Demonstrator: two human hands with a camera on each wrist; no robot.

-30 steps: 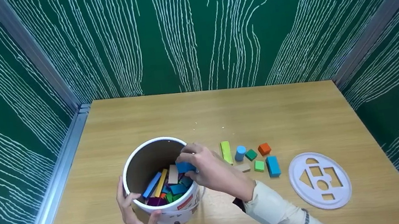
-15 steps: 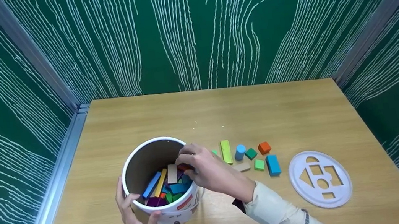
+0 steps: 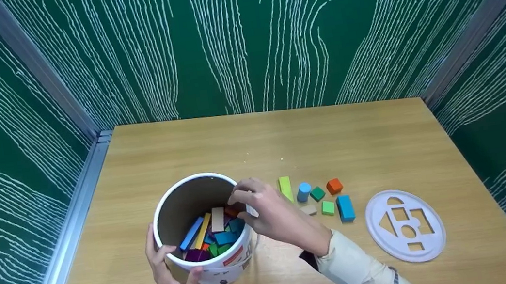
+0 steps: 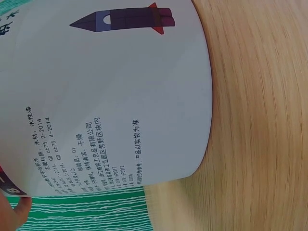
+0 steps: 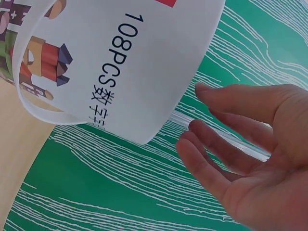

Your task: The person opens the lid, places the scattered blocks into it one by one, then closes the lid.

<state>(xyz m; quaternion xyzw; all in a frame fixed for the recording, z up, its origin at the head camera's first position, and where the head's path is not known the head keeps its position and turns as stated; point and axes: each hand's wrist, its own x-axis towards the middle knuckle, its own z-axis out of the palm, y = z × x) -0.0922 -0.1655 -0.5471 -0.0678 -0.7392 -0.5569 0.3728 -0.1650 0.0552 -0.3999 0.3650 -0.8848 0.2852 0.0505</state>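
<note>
A white bucket [image 3: 212,278] of coloured wooden blocks stands at the left of the table. My left hand [image 3: 172,282] holds its near left side, one finger over the rim and the thumb against the front wall. In the left wrist view the bucket's printed wall [image 4: 120,72] fills most of the picture. My right hand [image 3: 269,208] hovers at the bucket's right rim, nothing between its loosely bent fingers, as the right wrist view of that hand [image 5: 245,149] shows. Inside lie a blue stick [image 3: 191,233], a yellow stick [image 3: 203,230], a plain wooden block [image 3: 218,219] and several others.
Right of the bucket lie a lime block [image 3: 285,189], a blue cylinder [image 3: 304,191], an orange cube [image 3: 334,186], a blue block [image 3: 346,208] and several more. The white lid [image 3: 397,252] with shaped holes lies farther right. Green walls surround the wooden table [image 3: 185,146].
One second ago my right hand held a blue block over the bucket; it let go of it there. Since then the right hand has drawn slightly back to the right. My left hand stays put.
</note>
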